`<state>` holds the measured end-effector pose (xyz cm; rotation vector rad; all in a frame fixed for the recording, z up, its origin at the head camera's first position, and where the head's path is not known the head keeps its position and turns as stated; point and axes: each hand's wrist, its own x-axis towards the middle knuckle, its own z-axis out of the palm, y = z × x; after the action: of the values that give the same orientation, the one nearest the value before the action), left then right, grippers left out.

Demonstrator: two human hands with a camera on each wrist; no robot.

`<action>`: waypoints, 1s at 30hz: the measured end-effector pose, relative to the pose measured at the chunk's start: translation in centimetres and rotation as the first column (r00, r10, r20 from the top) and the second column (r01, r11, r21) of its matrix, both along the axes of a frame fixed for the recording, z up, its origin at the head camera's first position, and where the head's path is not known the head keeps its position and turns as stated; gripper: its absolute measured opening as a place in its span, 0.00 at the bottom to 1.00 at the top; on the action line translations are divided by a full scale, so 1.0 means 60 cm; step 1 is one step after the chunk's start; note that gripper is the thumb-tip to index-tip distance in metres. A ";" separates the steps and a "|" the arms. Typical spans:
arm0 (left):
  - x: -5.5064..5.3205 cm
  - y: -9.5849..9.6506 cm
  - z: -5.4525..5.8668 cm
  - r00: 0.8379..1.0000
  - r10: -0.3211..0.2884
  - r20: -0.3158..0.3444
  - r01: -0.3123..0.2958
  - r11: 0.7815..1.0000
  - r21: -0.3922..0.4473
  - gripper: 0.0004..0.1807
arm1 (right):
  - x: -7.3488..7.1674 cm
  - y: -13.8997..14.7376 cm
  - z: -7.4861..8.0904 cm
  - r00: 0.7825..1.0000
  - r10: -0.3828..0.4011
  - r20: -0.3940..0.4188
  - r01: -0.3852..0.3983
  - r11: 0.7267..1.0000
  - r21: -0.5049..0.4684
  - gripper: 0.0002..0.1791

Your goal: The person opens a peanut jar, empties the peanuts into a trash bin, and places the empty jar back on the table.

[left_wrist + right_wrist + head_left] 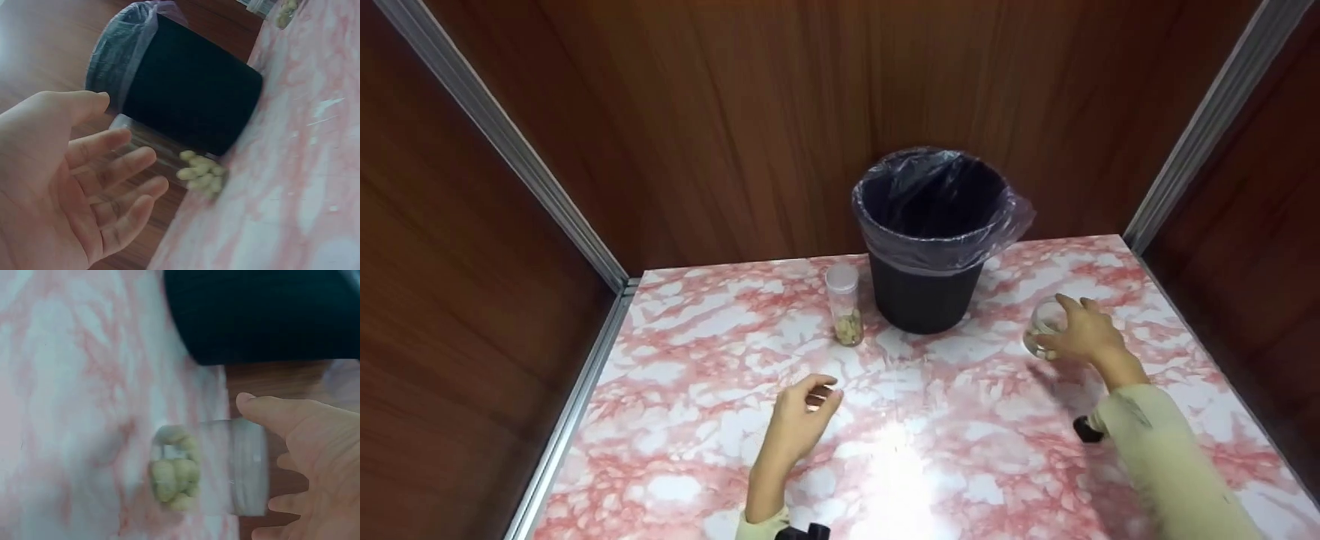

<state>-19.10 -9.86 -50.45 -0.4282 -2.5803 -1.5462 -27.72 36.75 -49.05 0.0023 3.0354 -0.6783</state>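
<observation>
Two jars (848, 328) flank one black bin (926, 298), the short one (216, 467) at the right hand (1081, 335).

Head camera looks down from above; wrist cameras, close and sideways, share the bin (191, 84).

Short jar (247, 467) blurred, bin (264, 315) cut off in right wrist view

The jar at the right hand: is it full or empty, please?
Partly full: in the right wrist view, the jar has pale pieces at its bottom and looks clear above.
</observation>
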 end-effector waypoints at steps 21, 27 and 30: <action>0.018 0.062 -0.089 0.985 -0.131 0.115 0.110 0.979 0.173 0.11 | 0.081 -0.142 -0.039 0.985 0.054 -0.161 -0.083 0.980 -0.180 0.52; 0.013 0.082 -0.103 0.967 -0.205 0.151 0.132 0.911 0.392 0.17 | 0.124 -0.212 -0.036 0.960 0.082 -0.269 -0.172 0.929 -0.329 0.47; 0.009 0.088 -0.106 0.940 -0.266 0.212 0.122 0.845 0.521 0.25 | 0.140 -0.239 -0.030 0.950 0.084 -0.300 -0.214 0.876 -0.432 0.45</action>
<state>-18.56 -4.56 -56.84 -0.4524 -2.2158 -2.4179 -19.34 22.42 -50.87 -0.3658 2.9809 -1.4745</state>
